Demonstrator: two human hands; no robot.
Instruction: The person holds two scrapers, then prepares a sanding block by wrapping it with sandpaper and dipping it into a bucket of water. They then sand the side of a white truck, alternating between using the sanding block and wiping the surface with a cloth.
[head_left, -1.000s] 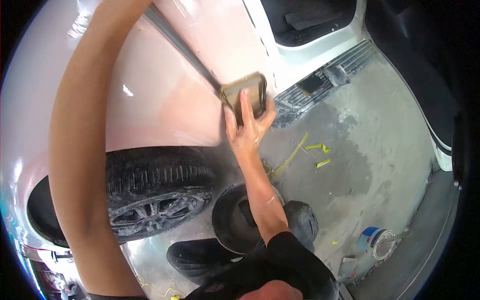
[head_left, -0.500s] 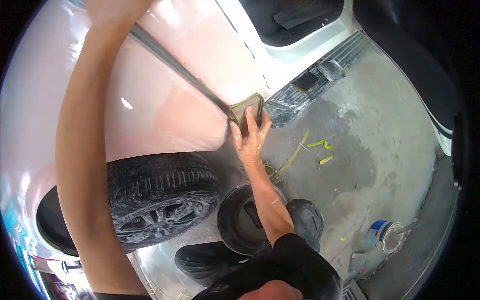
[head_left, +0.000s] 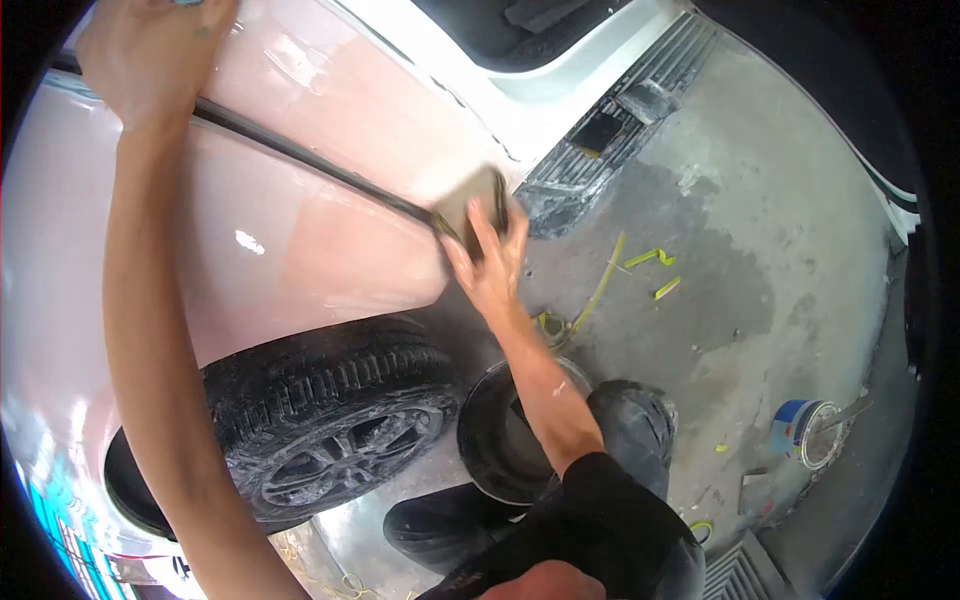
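Note:
My right hand (head_left: 488,265) is closed on a tan, folded sanding pad (head_left: 466,212), which looks blurred. The pad lies against the lower edge of the white and pinkish car panel (head_left: 350,245), where a dark seam (head_left: 300,152) ends. Up at the top left, my left hand (head_left: 150,60) is over the upper part of the car body. Its fingertips are cut off by the frame edge, and a small bluish patch shows beside it. What it touches or holds is hidden.
Below the panel is a car wheel (head_left: 350,450). A black bucket (head_left: 480,455) stands between the wheel and my knee. The ribbed door sill (head_left: 640,100) runs upper right. Yellow-green tape strips (head_left: 600,290) and a blue-white can (head_left: 805,430) are on the floor.
The view has turned and shifted, so the car and floor items sit differently in the frame. My right hand and the pad appear slightly further left and up. My left hand appears further left and lower.

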